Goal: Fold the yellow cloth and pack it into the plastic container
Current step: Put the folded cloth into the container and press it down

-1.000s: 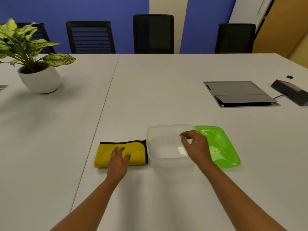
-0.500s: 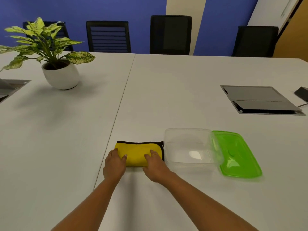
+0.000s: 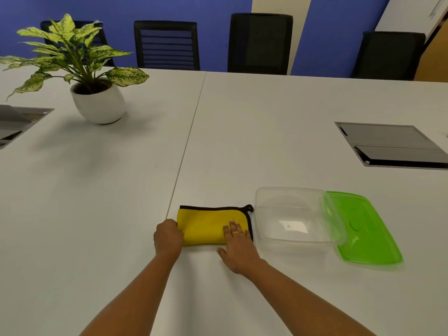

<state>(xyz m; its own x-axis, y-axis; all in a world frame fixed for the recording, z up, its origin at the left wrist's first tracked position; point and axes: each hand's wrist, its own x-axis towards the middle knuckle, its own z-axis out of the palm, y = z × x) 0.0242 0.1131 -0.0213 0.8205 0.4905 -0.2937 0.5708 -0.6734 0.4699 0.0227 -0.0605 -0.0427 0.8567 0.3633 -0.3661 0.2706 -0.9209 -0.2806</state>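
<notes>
The yellow cloth (image 3: pixel 206 224), black-edged and folded into a small rectangle, lies on the white table just left of the clear plastic container (image 3: pixel 299 191). My left hand (image 3: pixel 168 236) is curled around the cloth's left end. My right hand (image 3: pixel 238 244) lies flat on the cloth's right near corner, fingers spread, thumb on the table. The container stands open with nothing in it. Its green lid (image 3: pixel 368 236) lies flat against its right side.
A potted plant (image 3: pixel 97 103) in a white pot stands far left. Grey cable hatches are set into the table at far right (image 3: pixel 392 146) and at the left edge (image 3: pixel 17 122). Black chairs (image 3: pixel 260 42) line the table's far side.
My right hand left the container's rim and came to rest on the cloth's right part. My left hand slid from the top of the cloth to its left end and curled.
</notes>
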